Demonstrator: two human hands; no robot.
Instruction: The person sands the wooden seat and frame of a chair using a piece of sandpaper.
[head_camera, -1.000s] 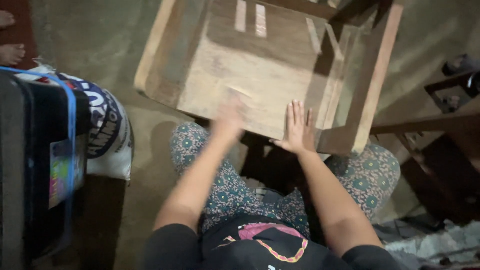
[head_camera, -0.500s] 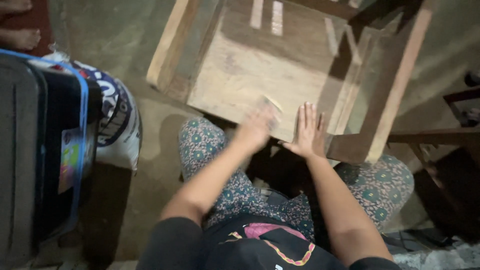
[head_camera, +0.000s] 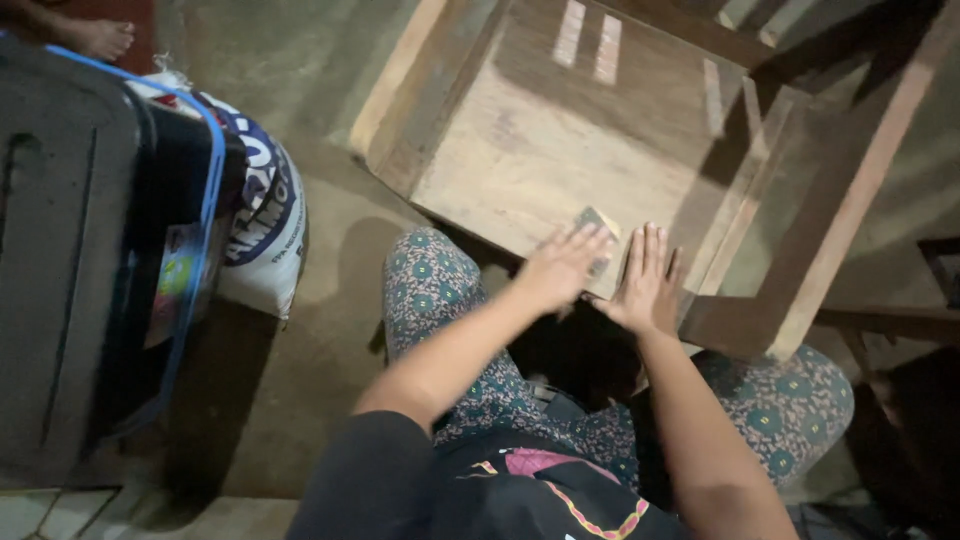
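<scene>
While I sit with my knees apart in patterned trousers (head_camera: 440, 290), my left hand (head_camera: 562, 268) lies on the near edge of a wooden panel (head_camera: 540, 150), its fingers close together and pressing down on a small grey-brown sanding block (head_camera: 597, 222) that peeks out beyond my fingertips. The hand is blurred, so I cannot tell how firmly it closes on the block; it looks flat on it rather than curled round it. Just to the right of that hand, my right hand (head_camera: 645, 285) rests open on the same panel, fingers spread and pointing away from me, palm down on the bare wood near the panel's lower corner. The two hands are just beside each other, nearly touching at the thumbs.

The panel belongs to a wooden furniture frame (head_camera: 830, 200) tilted toward me, with its rails running beyond and to the right of my right hand. Its lower edge sits over my lap, between my knees. Well off to the left of my left hand, on the concrete floor (head_camera: 300, 340), stands a white printed sack (head_camera: 265, 215), and further left a dark case with blue trim (head_camera: 90, 260). Far beyond those, at the top left corner, another person's bare foot (head_camera: 100, 38) shows.
</scene>
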